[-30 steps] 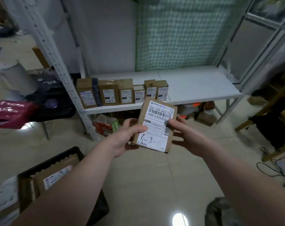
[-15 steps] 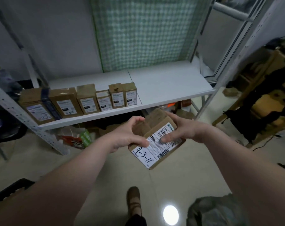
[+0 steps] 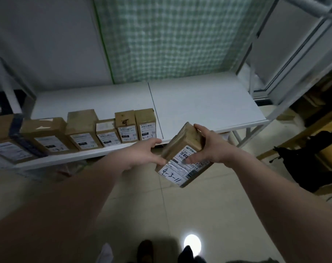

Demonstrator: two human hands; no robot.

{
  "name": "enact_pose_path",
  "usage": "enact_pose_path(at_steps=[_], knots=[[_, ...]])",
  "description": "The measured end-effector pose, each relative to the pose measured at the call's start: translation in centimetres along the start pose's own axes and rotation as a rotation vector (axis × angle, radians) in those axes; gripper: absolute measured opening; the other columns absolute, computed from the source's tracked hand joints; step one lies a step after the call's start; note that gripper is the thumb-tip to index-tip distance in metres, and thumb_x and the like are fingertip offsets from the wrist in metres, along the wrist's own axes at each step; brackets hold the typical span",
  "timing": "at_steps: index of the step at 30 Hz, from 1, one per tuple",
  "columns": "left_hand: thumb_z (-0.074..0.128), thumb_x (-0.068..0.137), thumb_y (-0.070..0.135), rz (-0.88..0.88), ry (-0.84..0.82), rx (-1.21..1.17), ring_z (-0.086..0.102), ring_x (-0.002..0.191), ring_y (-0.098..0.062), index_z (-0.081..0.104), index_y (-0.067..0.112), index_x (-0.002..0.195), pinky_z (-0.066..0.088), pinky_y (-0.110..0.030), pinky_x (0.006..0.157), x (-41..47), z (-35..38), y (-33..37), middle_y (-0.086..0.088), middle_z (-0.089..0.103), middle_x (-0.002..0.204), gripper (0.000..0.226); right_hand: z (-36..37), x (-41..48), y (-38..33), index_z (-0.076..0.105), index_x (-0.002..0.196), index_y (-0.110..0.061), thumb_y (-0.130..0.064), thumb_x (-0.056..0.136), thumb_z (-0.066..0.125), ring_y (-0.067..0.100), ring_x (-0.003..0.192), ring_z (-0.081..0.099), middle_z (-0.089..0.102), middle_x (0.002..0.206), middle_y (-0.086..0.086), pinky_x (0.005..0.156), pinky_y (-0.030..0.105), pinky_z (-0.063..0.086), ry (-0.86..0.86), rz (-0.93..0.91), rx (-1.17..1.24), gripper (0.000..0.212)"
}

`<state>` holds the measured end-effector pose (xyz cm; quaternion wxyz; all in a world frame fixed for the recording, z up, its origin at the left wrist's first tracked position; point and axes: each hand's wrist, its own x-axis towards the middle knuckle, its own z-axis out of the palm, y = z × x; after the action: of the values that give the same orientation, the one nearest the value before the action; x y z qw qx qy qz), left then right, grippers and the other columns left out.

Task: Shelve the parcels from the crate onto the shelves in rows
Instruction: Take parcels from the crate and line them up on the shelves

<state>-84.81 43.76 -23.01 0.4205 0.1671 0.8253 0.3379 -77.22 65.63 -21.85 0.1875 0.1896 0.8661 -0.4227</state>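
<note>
1. Shelf [image 3: 199, 103]: a white board on a white metal frame. It stands in front of a grey wall and a green checked sheet [image 3: 171, 38], above a pale tiled floor [image 3: 209, 215].

2. Row of parcels [image 3: 81, 130]: brown cardboard boxes stand side by side along the front edge of the left half of the shelf, labels facing forward. The leftmost box [image 3: 7, 141] has a dark tape band across it. The rightmost box [image 3: 146, 124] stands just left of the board seam. Its white label has a handwritten code that starts "4-3-"; the rest is too blurred to read. The print on the other labels is not legible.

3. Held parcel [image 3: 182, 149]: a brown box, tilted, in the air in front of the shelf edge, just right of the row. It does not touch the shelf.

4. Right hand [image 3: 212, 147]: the fingers wrap over the upper end of the held parcel and the thumb presses on the label face.

5. Left hand [image 3: 142, 154]: it holds the left edge of the held parcel between the thumb and a forefinger. The other fingers are hidden.

6. Shipping label [image 3: 180, 168]: white, on the face of the held parcel that is turned toward the camera. Handwritten in black marker: "4-3-11". Printed fragments beside a barcode read "1SH-1", "940" and "32514"; the thumb covers the rest.
</note>
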Motion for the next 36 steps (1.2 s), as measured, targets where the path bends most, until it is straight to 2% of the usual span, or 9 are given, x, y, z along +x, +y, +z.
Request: enact_pose_path(at_steps=[3,7,11,17,22,28,31,33,36], knots=[[0.066,0.088,0.026,-0.059,0.134,-0.031,0.043,0.130,-0.021,0.039,0.021,0.144,0.036,-0.026,0.095,2.8,-0.6,-0.9,-0.002,0.043,0.145,0.063,-0.4,5.1,0.9,0.015,0.154,-0.030,-0.036,0.051,0.096,0.026,0.128,0.040,0.035,0.137,0.006,0.108,0.041,0.042,0.078,-0.020,-0.158,0.131],[0.058,0.092,0.018,-0.124,0.313,0.051,0.055,0.110,-0.020,0.052,0.011,0.131,0.042,-0.020,0.074,6.6,-0.7,-2.4,-0.007,0.055,0.127,0.040,-0.8,12.8,2.4,0.015,0.154,-0.030,-0.034,0.052,0.094,0.029,0.132,0.036,0.032,0.141,0.008,0.105,0.044,0.044,0.066,-0.085,-0.301,0.129],[0.056,0.093,0.019,-0.220,0.446,0.135,0.049,0.124,-0.021,0.050,0.012,0.134,0.037,-0.024,0.095,11.6,0.1,-3.7,-0.008,0.054,0.134,0.042,-0.5,19.7,4.0,0.015,0.153,-0.032,-0.031,0.054,0.092,0.026,0.135,0.033,0.031,0.143,0.005,0.103,0.044,0.044,0.023,-0.190,-0.399,0.126],[0.051,0.094,0.015,-0.225,0.418,0.180,0.059,0.102,-0.025,0.061,0.005,0.115,0.047,-0.032,0.085,18.8,3.2,-4.9,-0.010,0.063,0.108,0.025,1.0,27.4,6.0,0.014,0.153,-0.034,-0.030,0.060,0.090,0.023,0.139,0.025,0.025,0.149,0.003,0.097,0.041,0.045,0.008,-0.331,-0.547,0.121],[0.050,0.094,0.014,-0.225,0.334,0.224,0.062,0.088,-0.023,0.065,0.006,0.101,0.042,-0.021,0.062,22.5,5.7,-6.8,-0.007,0.065,0.094,0.018,3.2,30.8,7.4,0.013,0.154,-0.032,-0.029,0.062,0.088,0.021,0.141,0.021,0.024,0.149,0.003,0.097,0.041,0.045,-0.032,-0.440,-0.616,0.119],[0.046,0.095,0.012,-0.239,0.292,0.236,0.056,0.108,-0.024,0.055,0.006,0.125,0.040,-0.024,0.077,24.8,6.9,-8.0,-0.010,0.058,0.118,0.031,5.5,31.7,10.0,0.020,0.154,-0.027,-0.023,0.067,0.087,0.024,0.147,0.016,0.015,0.159,0.006,0.108,0.039,0.037,0.136,-0.561,-0.450,0.110],[0.046,0.095,0.012,-0.243,0.283,0.217,0.054,0.112,-0.025,0.052,0.005,0.129,0.045,-0.030,0.086,26.0,7.4,-8.3,-0.013,0.054,0.125,0.036,6.1,31.4,11.7,0.011,0.156,-0.026,-0.022,0.065,0.090,0.024,0.143,0.027,0.014,0.159,0.008,0.109,0.032,0.034,0.230,-0.505,-0.263,0.120],[0.049,0.092,0.011,-0.237,0.280,0.179,0.052,0.110,-0.024,0.047,0.007,0.133,0.045,-0.030,0.085,26.8,7.7,-8.5,-0.014,0.050,0.128,0.041,6.4,31.3,13.1,0.007,0.156,-0.025,-0.027,0.065,0.090,0.022,0.135,0.039,0.022,0.156,0.008,0.106,0.027,0.034,0.219,-0.394,-0.175,0.123],[0.052,0.091,0.010,-0.225,0.278,0.114,0.046,0.122,-0.025,0.035,0.010,0.142,0.042,-0.031,0.095,27.7,8.2,-8.5,-0.015,0.042,0.139,0.054,7.4,31.7,14.7,0.016,0.155,-0.025,-0.036,0.066,0.088,0.023,0.115,0.059,0.051,0.140,0.003,0.099,0.041,0.049,0.122,-0.239,-0.104,0.115]])
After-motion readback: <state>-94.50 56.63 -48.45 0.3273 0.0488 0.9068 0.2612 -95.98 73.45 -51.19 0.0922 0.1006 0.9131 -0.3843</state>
